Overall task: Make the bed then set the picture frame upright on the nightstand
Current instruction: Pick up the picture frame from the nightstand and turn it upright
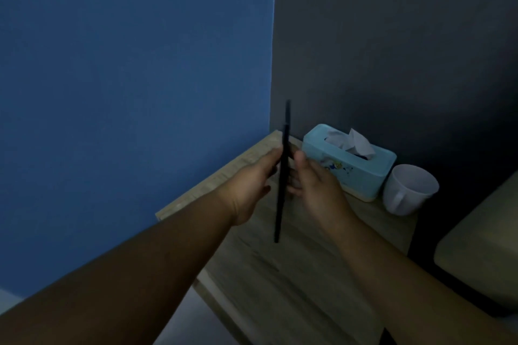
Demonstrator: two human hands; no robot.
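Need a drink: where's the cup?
Head view, right side: the cup stands on the nightstand, just right of the tissue box.

left arm: bare, extended from lower left | left hand [249, 186]: fingers curled against picture frame [279, 213] | right arm: bare, extended from lower right | right hand [315, 185]: thumb raised, fingers gripping frame's opposite face

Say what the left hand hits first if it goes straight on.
The frame: the left hand already grips it from one side. Straight past it comes the right hand, then probably the tissue box, though depth is unclear.
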